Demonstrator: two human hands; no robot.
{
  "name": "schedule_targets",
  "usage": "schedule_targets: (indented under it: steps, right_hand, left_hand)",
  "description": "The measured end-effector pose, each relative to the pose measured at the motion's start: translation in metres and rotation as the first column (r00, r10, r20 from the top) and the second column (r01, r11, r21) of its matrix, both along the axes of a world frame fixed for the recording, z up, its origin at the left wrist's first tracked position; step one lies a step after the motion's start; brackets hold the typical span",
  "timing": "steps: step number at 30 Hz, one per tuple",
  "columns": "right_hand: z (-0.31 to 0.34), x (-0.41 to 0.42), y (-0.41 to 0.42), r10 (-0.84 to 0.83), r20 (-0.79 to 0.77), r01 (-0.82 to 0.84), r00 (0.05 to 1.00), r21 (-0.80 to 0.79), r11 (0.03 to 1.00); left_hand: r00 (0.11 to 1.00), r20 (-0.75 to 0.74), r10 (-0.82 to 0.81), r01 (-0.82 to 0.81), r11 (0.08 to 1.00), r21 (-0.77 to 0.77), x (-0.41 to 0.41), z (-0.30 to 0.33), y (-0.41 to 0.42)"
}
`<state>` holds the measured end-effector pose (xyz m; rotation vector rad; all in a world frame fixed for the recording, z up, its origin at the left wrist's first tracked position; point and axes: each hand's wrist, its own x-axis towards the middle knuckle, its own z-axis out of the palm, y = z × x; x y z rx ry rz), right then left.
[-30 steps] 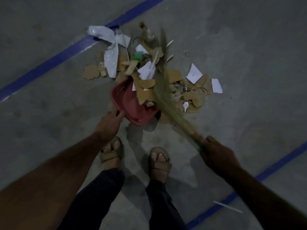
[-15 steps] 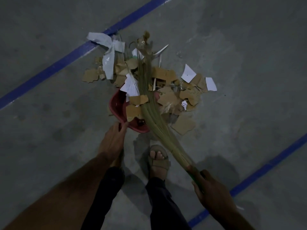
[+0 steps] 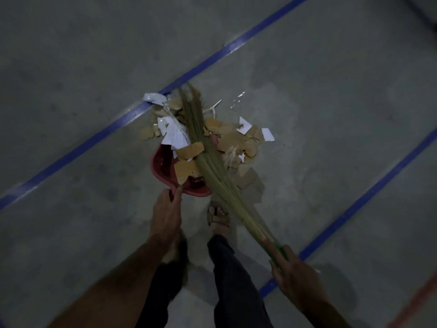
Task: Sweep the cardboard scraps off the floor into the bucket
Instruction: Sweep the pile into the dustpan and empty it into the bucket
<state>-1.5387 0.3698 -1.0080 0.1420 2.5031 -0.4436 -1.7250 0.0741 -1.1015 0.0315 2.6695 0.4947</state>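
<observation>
**Bucket tipped to catch the scraps**

The right hand (image 3: 292, 272) curls round the broom (image 3: 214, 166) handle, nearest the body, angling the bristles across the pile. The left hand (image 3: 166, 215) steadies the red bucket (image 3: 163, 162) by its rim, fingers hooked on the edge, mouth facing the scraps (image 3: 234, 140). 2 cardboard pieces already lie inside; most remain on the floor beyond.

One bucket (image 3: 165, 171), one broom (image 3: 212, 166) and two hands (left (image 3: 165, 214), right (image 3: 293, 275)) are counted. One sandalled foot (image 3: 218, 216) is seen at 6 o'clock of the bucket. Two blue lines (image 3: 94, 140) are counted. Cardboard scraps (image 3: 231, 140) are too heaped for counting.
</observation>
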Motion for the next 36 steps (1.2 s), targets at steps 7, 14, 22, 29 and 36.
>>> schedule_targets:
  steps: [7,14,22,29,36]
  right_hand:
    - [0.099,0.082,-0.028,-0.033,-0.103,0.034,0.994,0.004,0.999]
    - [0.168,0.199,-0.096,-0.068,-0.22,0.076,0.973,0.03,0.997]
    - [0.264,0.315,-0.135,-0.149,-0.296,0.192,0.943,0.118,0.974]
    - [0.309,0.401,-0.101,-0.112,-0.409,0.203,0.906,0.187,0.961]
    - [0.335,0.526,-0.043,-0.164,-0.526,0.321,0.834,0.222,0.921]
  left_hand:
    - [0.978,-0.178,-0.111,0.107,0.994,-0.032,0.062,0.106,-0.026]
    - [0.975,-0.194,0.109,-0.078,0.984,0.161,0.158,0.201,-0.084]
    - [0.923,-0.377,-0.082,0.138,0.982,0.125,0.258,0.294,-0.111]
    - [0.838,-0.467,-0.281,0.288,0.956,-0.059,0.324,0.34,-0.069]
    - [0.795,-0.471,-0.382,0.421,0.907,-0.024,0.418,0.356,0.048]
